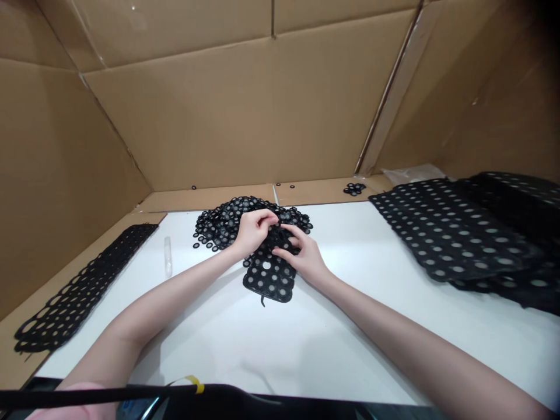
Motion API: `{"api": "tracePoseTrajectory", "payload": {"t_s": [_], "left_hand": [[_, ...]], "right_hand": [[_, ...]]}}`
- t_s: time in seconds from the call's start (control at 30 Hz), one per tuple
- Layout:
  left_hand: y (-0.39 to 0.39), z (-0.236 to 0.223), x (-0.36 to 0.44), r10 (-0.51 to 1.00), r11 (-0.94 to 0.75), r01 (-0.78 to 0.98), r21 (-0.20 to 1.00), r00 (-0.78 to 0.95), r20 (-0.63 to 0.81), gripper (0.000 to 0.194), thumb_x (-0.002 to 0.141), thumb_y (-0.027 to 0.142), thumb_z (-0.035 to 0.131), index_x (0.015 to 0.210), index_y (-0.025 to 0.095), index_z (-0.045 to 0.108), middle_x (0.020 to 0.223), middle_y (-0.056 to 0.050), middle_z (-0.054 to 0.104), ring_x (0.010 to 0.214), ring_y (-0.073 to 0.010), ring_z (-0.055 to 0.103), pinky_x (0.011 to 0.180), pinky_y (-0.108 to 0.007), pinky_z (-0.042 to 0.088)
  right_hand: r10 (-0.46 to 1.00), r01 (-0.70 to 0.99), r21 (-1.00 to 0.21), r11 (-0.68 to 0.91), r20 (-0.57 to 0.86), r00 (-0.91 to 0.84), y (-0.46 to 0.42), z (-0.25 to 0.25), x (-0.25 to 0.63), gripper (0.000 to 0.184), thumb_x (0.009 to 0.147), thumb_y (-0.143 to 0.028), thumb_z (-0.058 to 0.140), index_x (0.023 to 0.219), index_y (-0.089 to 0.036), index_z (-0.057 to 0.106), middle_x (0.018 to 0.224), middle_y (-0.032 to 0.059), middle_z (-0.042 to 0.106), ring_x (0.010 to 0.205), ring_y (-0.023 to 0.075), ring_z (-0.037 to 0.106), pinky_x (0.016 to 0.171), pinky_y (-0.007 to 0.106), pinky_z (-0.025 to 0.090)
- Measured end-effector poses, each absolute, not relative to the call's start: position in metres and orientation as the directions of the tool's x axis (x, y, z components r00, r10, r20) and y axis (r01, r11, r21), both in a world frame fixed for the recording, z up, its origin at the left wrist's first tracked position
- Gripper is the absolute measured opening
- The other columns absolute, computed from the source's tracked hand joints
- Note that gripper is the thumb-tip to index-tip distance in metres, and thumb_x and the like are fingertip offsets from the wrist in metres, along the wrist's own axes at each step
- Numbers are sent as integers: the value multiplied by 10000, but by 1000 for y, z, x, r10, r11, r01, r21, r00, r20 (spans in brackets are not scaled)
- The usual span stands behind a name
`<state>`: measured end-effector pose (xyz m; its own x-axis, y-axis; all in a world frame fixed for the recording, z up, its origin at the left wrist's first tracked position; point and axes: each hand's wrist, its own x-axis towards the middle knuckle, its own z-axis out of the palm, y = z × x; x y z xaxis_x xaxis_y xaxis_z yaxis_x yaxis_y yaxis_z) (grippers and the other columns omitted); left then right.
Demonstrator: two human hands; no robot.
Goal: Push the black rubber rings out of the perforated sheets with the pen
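A small black rubber sheet with rows of round holes (pixel 272 280) lies at the middle of the white table, its far end against a heap of black rubber rings (pixel 227 219). My right hand (pixel 305 254) grips the sheet's right edge between thumb and fingers. My left hand (pixel 256 229) is over the far end of the sheet, its fingers pinched together. Whatever sits between those fingertips is too small and dark to make out. A short black strip hangs from the sheet's near edge.
Large perforated black sheets (pixel 459 233) are stacked at the right. Another perforated black sheet (pixel 91 280) lies along the left edge, near a clear plastic tube (pixel 168 256). Several loose rings (pixel 354 189) sit at the back. Cardboard walls (pixel 227 116) enclose the table.
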<state>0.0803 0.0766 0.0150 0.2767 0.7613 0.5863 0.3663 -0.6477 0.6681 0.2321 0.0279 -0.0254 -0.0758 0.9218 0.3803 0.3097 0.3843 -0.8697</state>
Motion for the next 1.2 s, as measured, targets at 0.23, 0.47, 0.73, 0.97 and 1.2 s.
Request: {"api": "tracePoseTrajectory", "payload": {"t_s": [0.23,0.47,0.73,0.97,1.2], "left_hand": [[99,24,70,838,-539,240,808,48,544,161,817,204,532,686,149,608,601,12,589,530,-95,516,513,-192,402],[135,49,20,782,-547,302,780,-148,606,149,836,279,565,770,157,619,656,6,593,463,-78,488,461,-187,373],[132,35,20,706,-597,683,421,199,680,142,846,186,534,800,166,667,766,-28,676,671,-144,572,685,-256,434],[136,39,12,729,-569,723,391,224,647,89,815,163,562,792,155,647,710,-14,633,628,-133,544,644,-249,412],[132,40,11,701,-618,704,350,292,651,120,781,145,540,833,170,645,749,-2,571,594,-112,508,638,-245,419]], "right_hand": [[927,318,-872,373,360,-103,21,-21,231,559,694,-290,703,1228,-229,548,649,-25,592,622,189,578,643,329,490],[934,301,-888,346,356,-22,19,-20,231,700,709,-260,675,1354,-229,404,968,59,652,819,234,624,781,396,511],[881,369,-802,470,450,-145,18,-19,233,708,766,-207,614,1420,-280,351,1106,52,651,960,234,606,909,416,465],[869,363,-791,493,467,-163,19,-22,233,349,756,-191,626,1097,-261,656,1125,28,682,1045,226,608,951,392,440],[904,300,-856,420,423,-58,19,-17,233,331,675,-221,697,1003,-240,659,1070,30,696,1018,240,614,932,410,444]]}}
